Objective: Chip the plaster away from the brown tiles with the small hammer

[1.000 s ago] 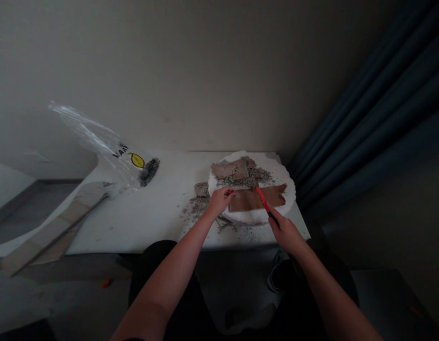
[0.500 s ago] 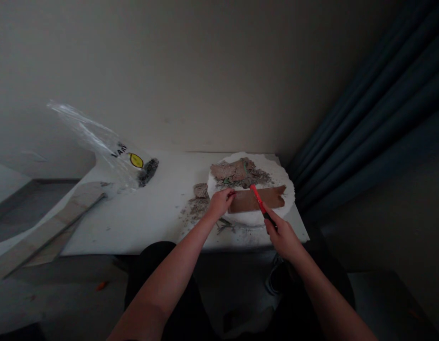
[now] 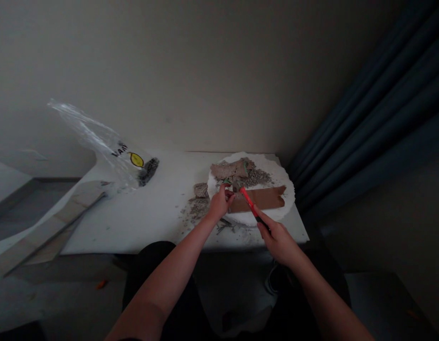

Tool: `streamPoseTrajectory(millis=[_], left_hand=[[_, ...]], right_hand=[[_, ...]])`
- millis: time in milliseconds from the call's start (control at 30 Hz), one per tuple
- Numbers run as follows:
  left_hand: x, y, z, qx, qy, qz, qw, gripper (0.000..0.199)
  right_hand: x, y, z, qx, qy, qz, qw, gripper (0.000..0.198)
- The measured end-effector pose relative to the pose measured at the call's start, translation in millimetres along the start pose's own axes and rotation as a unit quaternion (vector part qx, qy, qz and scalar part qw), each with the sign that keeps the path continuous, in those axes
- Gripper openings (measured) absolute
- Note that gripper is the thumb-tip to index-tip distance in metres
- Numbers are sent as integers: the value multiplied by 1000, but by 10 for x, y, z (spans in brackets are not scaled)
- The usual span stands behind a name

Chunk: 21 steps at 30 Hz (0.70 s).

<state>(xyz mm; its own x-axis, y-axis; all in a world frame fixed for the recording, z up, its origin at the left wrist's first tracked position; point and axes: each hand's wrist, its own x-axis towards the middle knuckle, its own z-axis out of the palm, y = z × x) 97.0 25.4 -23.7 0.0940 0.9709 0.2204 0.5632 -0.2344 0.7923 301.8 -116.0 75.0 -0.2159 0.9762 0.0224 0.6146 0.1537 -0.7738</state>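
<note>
My right hand [image 3: 279, 237] is wrapped round the black grip of a hammer [image 3: 248, 201] with a red handle. The hammer's grey head is over the left end of a brown cardboard strip [image 3: 267, 198], close to my left fingertips. My left hand [image 3: 219, 202] is at that same end, fingers bent and pinched together; whatever they hold is too small or hidden to name. Under the strip lies a round white pad [image 3: 288, 184] with a ragged edge. Behind the strip, a crumpled brown piece [image 3: 228, 169] rests among grey crumbs [image 3: 260, 177].
On the white table [image 3: 134, 222], a brownish lump [image 3: 200, 190] and crumbs lie left of the pad. A clear plastic bag [image 3: 120, 156] with dark bits stands farther left, near long flat boards [image 3: 56, 227]. A dark curtain [image 3: 376, 128] hangs at the right.
The hammer and my right hand have shifted left, bringing the head near my left fingers. My left fingers have lifted and changed their bend slightly. The cardboard strip stays put.
</note>
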Motion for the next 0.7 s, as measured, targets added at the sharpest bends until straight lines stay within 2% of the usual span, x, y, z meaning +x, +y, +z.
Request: streamPoseTrajectory(millis=[700], left_hand=[[15,16,28,-11,-9,19,1000,39]], right_hand=[[-21,6,12,-51,2,-3,999,57]])
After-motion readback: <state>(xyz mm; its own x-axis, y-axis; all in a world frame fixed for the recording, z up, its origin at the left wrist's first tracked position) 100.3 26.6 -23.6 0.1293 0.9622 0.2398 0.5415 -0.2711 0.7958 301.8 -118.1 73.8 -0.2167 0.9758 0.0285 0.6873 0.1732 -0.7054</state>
